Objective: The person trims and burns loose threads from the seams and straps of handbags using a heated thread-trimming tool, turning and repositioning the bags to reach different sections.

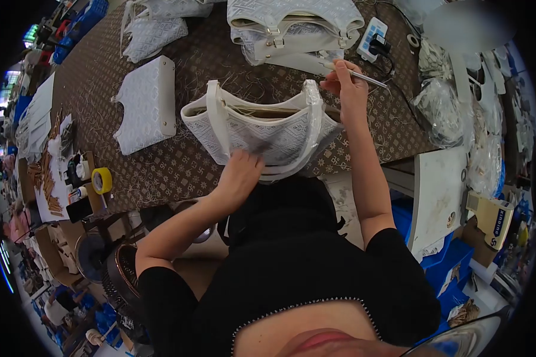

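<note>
1 white patterned handbag (262, 138) w/ 2 handles sits at near edge of brown table (146, 178), L hand (242, 172) on its near side, can't tell if gripping. R hand (347, 89) pinches 1 pen-like tool (369, 79); 1 yellow tape roll (96, 181) at table's L side.

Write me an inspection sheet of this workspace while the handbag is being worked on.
Surface: brown patterned table cover, strewn with loose threads.
Job's things: white patterned handbag upright near the table's front edge, both handles raised; slender pen-like tool, tip too small to identify.
Clutter: similar bag lying to the left; more white bags at the far side; yellow tape roll near the left edge.
Hands: left hand at the handbag's near side, grip unclear; right hand holds the tool above its right end.
Cables: black plug in a white power strip; black cable alongside.
Surroundings: plastic-wrapped bundles and blue bins to the right.
</note>
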### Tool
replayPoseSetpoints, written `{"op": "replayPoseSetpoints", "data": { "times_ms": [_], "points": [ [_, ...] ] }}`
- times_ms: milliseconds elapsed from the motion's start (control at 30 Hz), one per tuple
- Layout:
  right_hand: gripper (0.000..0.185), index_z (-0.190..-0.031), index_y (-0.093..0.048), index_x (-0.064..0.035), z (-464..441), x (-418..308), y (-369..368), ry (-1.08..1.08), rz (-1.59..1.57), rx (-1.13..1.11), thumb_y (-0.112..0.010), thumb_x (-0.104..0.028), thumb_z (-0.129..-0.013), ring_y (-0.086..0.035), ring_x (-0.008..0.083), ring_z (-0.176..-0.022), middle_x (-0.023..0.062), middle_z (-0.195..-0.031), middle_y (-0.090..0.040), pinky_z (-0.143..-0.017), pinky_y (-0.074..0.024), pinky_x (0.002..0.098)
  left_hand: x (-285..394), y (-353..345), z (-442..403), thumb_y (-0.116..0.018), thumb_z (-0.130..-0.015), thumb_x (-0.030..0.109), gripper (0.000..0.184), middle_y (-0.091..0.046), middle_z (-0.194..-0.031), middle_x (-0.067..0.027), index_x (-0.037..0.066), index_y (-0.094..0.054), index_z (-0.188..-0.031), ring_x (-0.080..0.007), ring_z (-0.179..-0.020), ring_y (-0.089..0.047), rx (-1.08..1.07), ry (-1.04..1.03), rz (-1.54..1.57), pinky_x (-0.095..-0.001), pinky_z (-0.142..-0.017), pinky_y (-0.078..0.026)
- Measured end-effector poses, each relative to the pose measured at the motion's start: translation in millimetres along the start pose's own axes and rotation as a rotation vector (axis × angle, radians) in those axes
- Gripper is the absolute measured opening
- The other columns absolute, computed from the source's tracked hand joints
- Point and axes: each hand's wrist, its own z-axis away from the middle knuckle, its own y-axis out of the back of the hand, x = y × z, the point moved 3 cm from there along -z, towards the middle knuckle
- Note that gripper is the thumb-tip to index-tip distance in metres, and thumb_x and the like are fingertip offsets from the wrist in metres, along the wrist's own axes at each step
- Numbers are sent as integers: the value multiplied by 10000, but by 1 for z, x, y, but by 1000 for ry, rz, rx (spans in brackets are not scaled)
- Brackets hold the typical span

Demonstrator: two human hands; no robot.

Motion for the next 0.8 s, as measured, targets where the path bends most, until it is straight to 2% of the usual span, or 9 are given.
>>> {"op": "replayPoseSetpoints", "data": {
  "times_ms": [200, 267, 333, 400, 467, 533, 633, 700, 800],
  "points": [
    [258, -1035, -587, -26, 37, -5, 4, -54, 6, -15, -544, -250, -916, -613, 140, -611, 45, -742, -588, -587, -538, 263, 18, 21, 24, -519, -751, 83, 423, -574, -973, -113, -17, -508, -1162, -264, -941, -545, -144, -19, 516, -326, -823, -423],
    [253, -1016, -584, -10, 56, -7, 7, -77, -15, 18, -558, -239, -911, -596, 129, -587, 49, -747, -581, -569, -532, 248, 9, 47, 35, -545, -772, 35, 440, -561, -1141, -148, -15, -492, -1206, -295, -1112, -509, -70, -166, 971, -354, -906, -431],
    [242, -1021, -581, -11, 73, -2, 14, -102, -45, 18, -541, -227, -920, -593, 124, -593, 53, -746, -584, -564, -530, 246, -25, 98, 42, -592, -793, 38, 413, -552, -1195, -165, 12, -519, -1199, -317, -1157, -498, -232, -246, 1400, -366, -948, -430],
    [233, -1043, -573, -13, 89, -1, 21, -89, -75, -15, -498, -207, -939, -588, 131, -593, 58, -736, -584, -567, -534, 272, -67, 127, 50, -590, -839, 99, 322, -597, -1114, -180, -3, -570, -1144, -315, -1036, -588, -258, -232, 1606, -390, -892, -467],
    [222, -1039, -563, -8, 102, -5, 23, -85, 2, -39, -473, -190, -948, -584, 138, -596, 72, -739, -585, -565, -524, 277, -102, 129, 46, -663, -784, 109, 376, -633, -1047, -144, 22, -578, -1140, -278, -955, -628, 52, -176, 1523, -349, -818, -501],
    [219, -1033, -549, 2, 110, -8, 18, -40, 20, -118, -459, -180, -952, -587, 144, -605, 84, -750, -589, -566, -513, 278, -119, 124, 29, -664, -789, 117, 379, -617, -1089, -144, 25, -579, -1147, -257, -994, -612, 106, 16, 1262, -334, -815, -494],
    [219, -1028, -538, 12, 113, -7, 22, 14, 59, -172, -455, -175, -951, -580, 147, -594, 103, -765, -595, -568, -508, 279, -127, 84, -10, -614, -836, 149, 366, -594, -1133, -157, 25, -559, -1176, -256, -1007, -600, 135, -13, 1338, -336, -823, -488],
    [220, -1028, -538, 15, 116, -7, 21, 19, 58, -177, -457, -174, -949, -578, 148, -591, 109, -768, -596, -566, -508, 278, -122, 60, -34, -566, -869, 234, 404, -572, -1174, -171, 24, -527, -1211, -251, -998, -595, -223, 153, 1458, -353, -830, -482],
    [228, -1024, -536, 19, 118, -8, 24, 5, 48, -138, -465, -182, -945, -575, 151, -588, 119, -768, -597, -558, -504, 278, -101, 39, -58, -548, -869, 310, 470, -573, -1174, -157, 29, -499, -1243, -239, -957, -602, -545, 5, 1464, -352, -805, -487]
  ]
}}
